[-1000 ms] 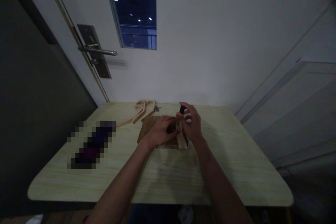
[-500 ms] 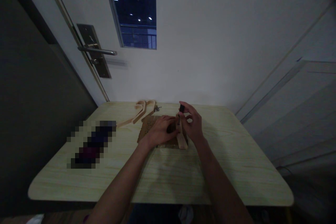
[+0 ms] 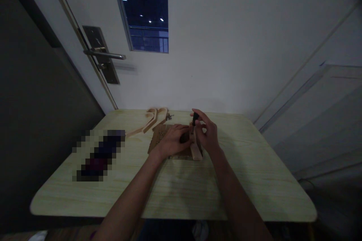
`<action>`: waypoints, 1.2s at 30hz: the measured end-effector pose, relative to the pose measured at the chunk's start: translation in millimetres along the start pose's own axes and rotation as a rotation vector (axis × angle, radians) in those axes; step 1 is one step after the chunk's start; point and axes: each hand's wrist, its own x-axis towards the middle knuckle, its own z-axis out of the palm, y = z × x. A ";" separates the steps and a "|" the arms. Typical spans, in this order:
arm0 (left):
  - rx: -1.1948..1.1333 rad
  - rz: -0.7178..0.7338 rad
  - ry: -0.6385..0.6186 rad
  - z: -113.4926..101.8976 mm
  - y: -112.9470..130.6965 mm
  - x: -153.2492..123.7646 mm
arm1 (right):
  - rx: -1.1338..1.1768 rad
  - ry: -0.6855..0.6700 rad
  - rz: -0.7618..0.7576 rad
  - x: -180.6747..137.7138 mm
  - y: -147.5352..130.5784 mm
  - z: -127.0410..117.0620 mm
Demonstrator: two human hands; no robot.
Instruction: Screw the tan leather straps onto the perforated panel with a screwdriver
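A short black-handled screwdriver stands almost upright in the fingers of my right hand, its tip down on a pale wooden piece. That piece lies lengthwise across the right part of a brown wooden panel with small cut-out holes. My left hand lies over the panel, thumb and fingertips gripping the wooden piece from its left side. The hand covers much of the panel's middle. Whether a screw sits under the tip is too small to tell.
Curved wooden pieces lie at the table's back left, beside a small heap of screws. A blurred dark object is on the left of the table. A door with a metal handle rises behind.
My right fingers have shifted slightly around the screwdriver handle, the index finger now reaching further over its top. My left hand and the wooden piece stay in place.
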 end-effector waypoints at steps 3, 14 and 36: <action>0.000 0.000 0.003 1.2 -1.8 0.0 | -0.016 0.048 0.030 0.6 2.5 2.1; -0.016 0.002 -0.010 -0.3 -1.3 0.1 | -0.046 0.120 0.007 1.8 1.5 2.8; -0.010 0.004 -0.009 -0.9 -0.5 0.2 | -0.063 0.125 -0.017 1.3 2.0 2.7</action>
